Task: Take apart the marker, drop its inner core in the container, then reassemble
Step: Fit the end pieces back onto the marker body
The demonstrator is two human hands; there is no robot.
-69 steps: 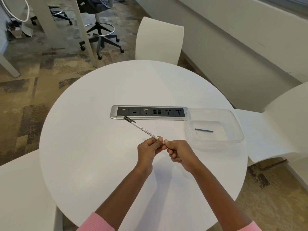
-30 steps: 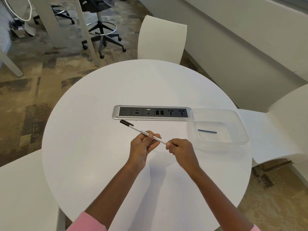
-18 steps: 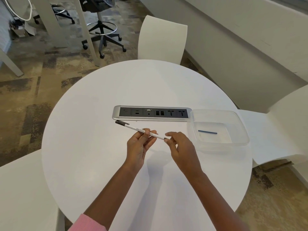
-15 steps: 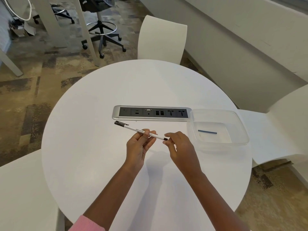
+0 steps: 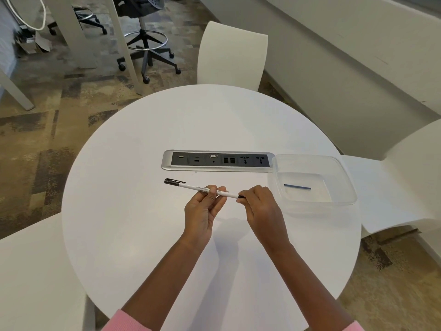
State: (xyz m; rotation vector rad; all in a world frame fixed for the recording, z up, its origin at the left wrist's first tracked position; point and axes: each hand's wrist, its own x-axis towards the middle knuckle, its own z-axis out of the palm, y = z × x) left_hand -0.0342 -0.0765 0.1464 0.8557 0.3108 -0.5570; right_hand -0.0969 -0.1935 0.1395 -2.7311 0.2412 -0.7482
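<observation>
A white marker (image 5: 191, 186) with a black cap at its left end is held almost level above the round white table (image 5: 143, 235). My left hand (image 5: 202, 209) pinches its barrel near the middle. My right hand (image 5: 259, 204) pinches the small black end piece at the marker's right tip. A thin dark blue core (image 5: 297, 187) lies on the bottom of the clear plastic container (image 5: 343, 187), to the right of my hands.
A silver power and data socket strip (image 5: 217, 160) is set into the table behind the marker, touching the container's left rim. White chairs stand at the far side (image 5: 231, 60), right (image 5: 405, 187) and near left (image 5: 35, 271). An office stool (image 5: 145, 44) stands on the carpet beyond.
The marker has swung from pointing up-left to nearly level and shifted left. My left hand slid toward the barrel's middle, and my right hand's fingers now hold just the black end tip.
</observation>
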